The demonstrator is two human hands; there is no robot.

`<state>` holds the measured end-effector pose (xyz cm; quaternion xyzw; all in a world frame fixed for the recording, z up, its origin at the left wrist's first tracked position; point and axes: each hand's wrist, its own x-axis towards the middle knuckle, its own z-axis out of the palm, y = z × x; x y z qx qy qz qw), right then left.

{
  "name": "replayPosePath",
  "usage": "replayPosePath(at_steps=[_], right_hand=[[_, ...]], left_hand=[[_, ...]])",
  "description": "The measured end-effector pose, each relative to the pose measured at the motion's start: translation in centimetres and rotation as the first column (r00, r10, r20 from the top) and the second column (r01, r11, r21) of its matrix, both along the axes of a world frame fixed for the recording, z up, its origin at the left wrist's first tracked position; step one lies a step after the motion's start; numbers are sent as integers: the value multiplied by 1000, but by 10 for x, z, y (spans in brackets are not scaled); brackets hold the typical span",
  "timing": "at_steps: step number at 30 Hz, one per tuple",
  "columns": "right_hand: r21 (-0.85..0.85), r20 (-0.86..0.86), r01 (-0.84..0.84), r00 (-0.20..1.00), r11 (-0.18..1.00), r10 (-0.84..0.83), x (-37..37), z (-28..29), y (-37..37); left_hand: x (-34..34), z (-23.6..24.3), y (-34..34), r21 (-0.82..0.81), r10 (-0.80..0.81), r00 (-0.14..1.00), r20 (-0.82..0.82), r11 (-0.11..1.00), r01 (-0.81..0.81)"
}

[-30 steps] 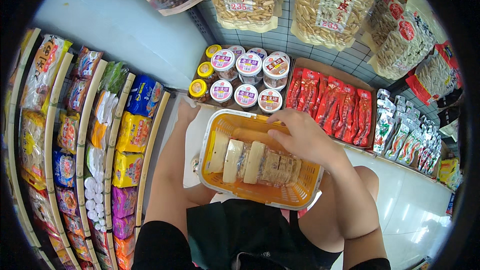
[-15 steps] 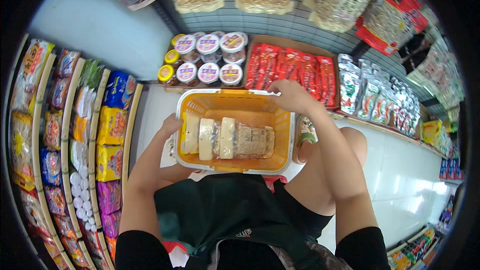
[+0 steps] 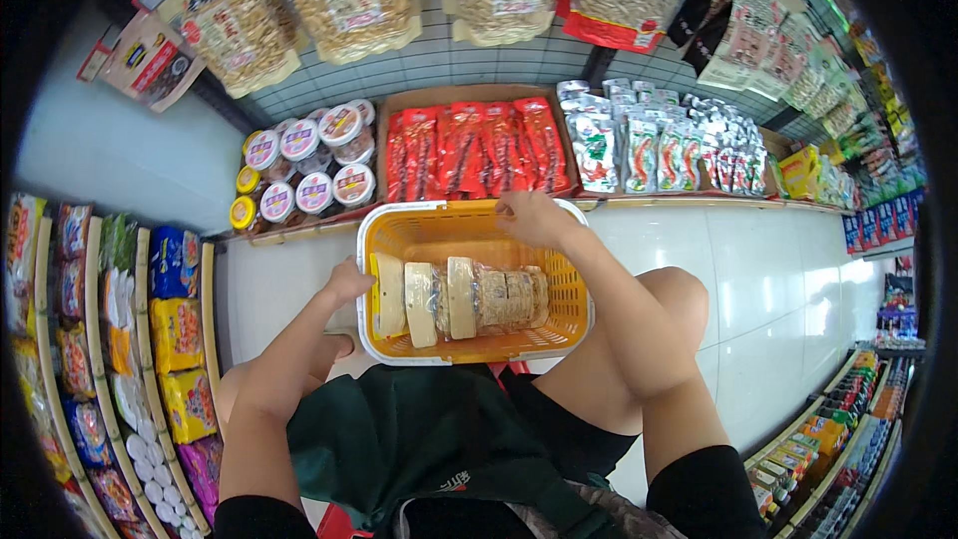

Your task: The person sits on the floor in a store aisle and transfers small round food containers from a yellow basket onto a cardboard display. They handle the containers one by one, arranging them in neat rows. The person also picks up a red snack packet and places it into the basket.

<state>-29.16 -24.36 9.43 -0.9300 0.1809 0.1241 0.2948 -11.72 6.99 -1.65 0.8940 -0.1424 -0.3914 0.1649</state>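
An orange plastic basket point(image 3: 572, 289) with a white rim rests in front of me, over my lap. Inside lie several clear bags with cream paper headers point(image 3: 461, 297), packed with pale dried food; a yellow edge shows on the leftmost one. My left hand point(image 3: 347, 284) is closed on the basket's left rim, thumb toward the inside. At the far rim, right of its middle, is my right hand point(image 3: 536, 221), its bent fingers closed over the edge; the fingertips are partly hidden.
Ahead, a low shelf holds round-lidded tubs point(image 3: 314, 193), red packets point(image 3: 474, 150) in a carton and silver pouches point(image 3: 644, 145). Large bags point(image 3: 349, 5) hang above. Tiered snack racks point(image 3: 180, 329) stand at left, more shelves point(image 3: 828, 429) at lower right. White floor tiles point(image 3: 768, 269) lie to the right.
My view has swung right, so the shelves ahead sit further left. My right hand has slid left along the far rim. The left hand stays at the left rim; the bags remain inside.
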Motion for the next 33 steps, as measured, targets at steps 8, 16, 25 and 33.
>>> replayPosePath(at_steps=[8,16,25,33], right_hand=[[-124,-174,-68,984,990,46,-39,-24,-42],[-30,-67,-49,997,998,46,14,-61,-65],[-22,3,480,877,877,-480,132,-146,-22],[-192,-197,540,797,819,-571,173,-139,9]], left_hand=[[-1,62,-52,165,-395,833,388,919,359],[10,137,-104,-296,-175,867,467,893,339],[-8,141,-153,-439,-139,903,407,837,327],[-6,163,-141,-484,-98,932,350,833,269]])
